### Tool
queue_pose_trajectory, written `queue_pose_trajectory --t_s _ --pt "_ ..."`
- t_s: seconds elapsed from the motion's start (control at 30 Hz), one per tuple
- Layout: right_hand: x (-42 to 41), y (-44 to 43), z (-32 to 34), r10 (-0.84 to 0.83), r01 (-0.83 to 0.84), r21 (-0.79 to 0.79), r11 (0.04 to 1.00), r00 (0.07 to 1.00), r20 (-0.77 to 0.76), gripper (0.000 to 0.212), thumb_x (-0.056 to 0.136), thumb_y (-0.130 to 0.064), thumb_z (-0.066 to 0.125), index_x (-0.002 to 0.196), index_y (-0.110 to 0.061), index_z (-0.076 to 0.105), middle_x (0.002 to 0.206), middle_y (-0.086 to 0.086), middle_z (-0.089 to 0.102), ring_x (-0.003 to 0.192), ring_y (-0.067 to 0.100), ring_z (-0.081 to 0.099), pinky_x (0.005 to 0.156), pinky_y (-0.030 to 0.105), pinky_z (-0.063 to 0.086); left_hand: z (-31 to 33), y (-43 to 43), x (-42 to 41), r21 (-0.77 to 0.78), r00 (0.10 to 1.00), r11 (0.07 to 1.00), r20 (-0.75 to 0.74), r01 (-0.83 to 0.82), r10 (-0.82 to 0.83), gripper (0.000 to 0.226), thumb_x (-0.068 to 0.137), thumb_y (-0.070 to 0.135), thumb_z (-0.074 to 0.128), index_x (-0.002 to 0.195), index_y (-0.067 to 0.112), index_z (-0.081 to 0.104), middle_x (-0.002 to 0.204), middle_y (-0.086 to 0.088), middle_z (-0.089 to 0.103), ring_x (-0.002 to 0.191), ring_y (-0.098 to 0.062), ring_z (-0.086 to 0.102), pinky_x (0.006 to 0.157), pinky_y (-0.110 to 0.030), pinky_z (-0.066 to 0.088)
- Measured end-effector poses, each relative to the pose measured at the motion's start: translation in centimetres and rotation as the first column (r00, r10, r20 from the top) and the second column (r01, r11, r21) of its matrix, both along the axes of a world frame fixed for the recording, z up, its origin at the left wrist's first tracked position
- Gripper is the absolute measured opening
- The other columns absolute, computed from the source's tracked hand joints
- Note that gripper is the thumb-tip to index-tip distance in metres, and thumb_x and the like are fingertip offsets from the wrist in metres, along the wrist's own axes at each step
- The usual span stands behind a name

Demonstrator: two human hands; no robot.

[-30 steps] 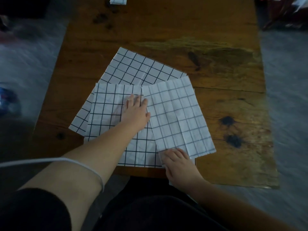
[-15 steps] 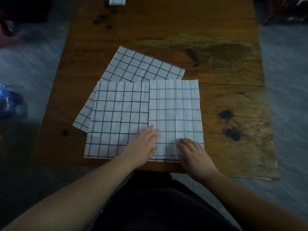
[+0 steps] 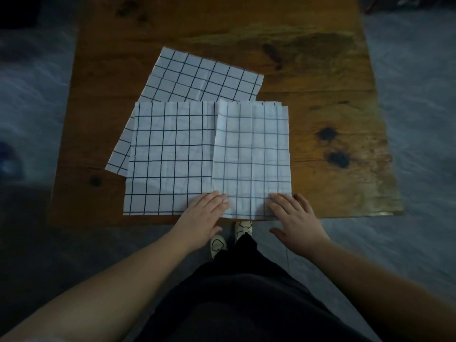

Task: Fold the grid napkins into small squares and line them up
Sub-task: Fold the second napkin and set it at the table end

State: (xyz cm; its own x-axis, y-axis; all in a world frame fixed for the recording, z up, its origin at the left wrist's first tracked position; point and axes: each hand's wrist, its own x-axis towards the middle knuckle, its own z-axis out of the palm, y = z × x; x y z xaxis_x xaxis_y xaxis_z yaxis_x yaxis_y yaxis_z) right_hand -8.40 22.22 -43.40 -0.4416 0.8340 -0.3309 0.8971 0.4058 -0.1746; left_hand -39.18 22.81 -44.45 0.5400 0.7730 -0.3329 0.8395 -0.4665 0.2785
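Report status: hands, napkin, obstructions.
Left hand and right hand flat, pressing near edge of top napkin. One fold made, not yet a small square. Second napkin unfolded, partly beneath it.

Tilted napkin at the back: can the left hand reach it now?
Likely yes: the left hand lies flat, holding nothing; the tilted napkin is bare at its far half, the front napkin overlapping only its near part.
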Motion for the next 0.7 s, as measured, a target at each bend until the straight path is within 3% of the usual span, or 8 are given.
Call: queue_pose_trajectory --t_s 0.13,0.23,0.33,0.5,0.7 --pt "-0.7 -1.6 -0.3 -0.030 0.031 0.047 0.998 0.999 -0.013 0.079 0.081 -0.037 0.078 0.147 -0.019 0.039 0.160 0.005 0.036 0.149 0.028 0.029 0.121 0.055 0.024 -0.3 -1.5 -0.9 0.086 0.996 0.995 0.079 -0.043 0.037 0.069 0.093 0.027 0.064 0.154 0.021 0.034 0.163 -0.003 0.029 0.152 -0.023 0.021 0.124 -0.044 0.020" --pt "-1.0 -1.9 -0.7 -0.020 0.022 0.054 0.998 0.999 -0.033 0.079 0.082 -0.030 0.076 0.150 -0.017 0.038 0.160 0.005 0.036 0.149 0.027 0.030 0.123 0.050 0.024 -0.1 -1.1 -1.0 0.112 0.987 0.985 0.103 -0.132 0.120 0.067 0.093 0.029 0.064 0.153 0.018 0.037 0.162 -0.004 0.033 0.152 -0.022 0.020 0.123 -0.040 0.014" --pt "-1.1 -1.7 -1.0 -0.066 0.072 0.069 0.995 0.994 -0.087 0.075 0.083 -0.022 0.074 0.151 -0.019 0.042 0.155 0.002 0.042 0.145 0.024 0.035 0.121 0.044 0.025 -0.5 -1.1 -1.3 0.116 0.994 0.991 0.097 -0.060 0.048 0.061 0.095 0.031 0.062 0.151 0.016 0.042 0.158 -0.002 0.041 0.150 -0.022 0.027 0.121 -0.040 0.016" --pt "-0.8 -1.2 -1.0 -0.124 0.142 0.132 0.981 0.983 -0.139 0.062 0.078 -0.012 0.074 0.136 -0.020 0.055 0.140 0.000 0.055 0.130 0.026 0.048 0.108 0.046 0.037 -1.1 -1.2 -0.9 0.224 0.988 0.974 0.148 0.013 -0.047 0.040 0.090 0.024 0.065 0.129 0.019 0.062 0.138 -0.003 0.060 0.133 -0.024 0.050 0.114 -0.042 0.036" --pt "-0.1 -0.9 -1.2 -0.099 0.122 0.139 0.983 0.982 -0.162 0.056 0.072 -0.012 0.074 0.126 -0.018 0.062 0.128 0.002 0.061 0.120 0.028 0.053 0.103 0.045 0.039 -2.0 -0.9 -1.6 0.277 0.954 0.961 0.288 -0.004 -0.079 0.034 0.096 0.026 0.046 0.119 0.015 0.067 0.121 -0.003 0.067 0.117 -0.021 0.059 0.108 -0.036 0.035"
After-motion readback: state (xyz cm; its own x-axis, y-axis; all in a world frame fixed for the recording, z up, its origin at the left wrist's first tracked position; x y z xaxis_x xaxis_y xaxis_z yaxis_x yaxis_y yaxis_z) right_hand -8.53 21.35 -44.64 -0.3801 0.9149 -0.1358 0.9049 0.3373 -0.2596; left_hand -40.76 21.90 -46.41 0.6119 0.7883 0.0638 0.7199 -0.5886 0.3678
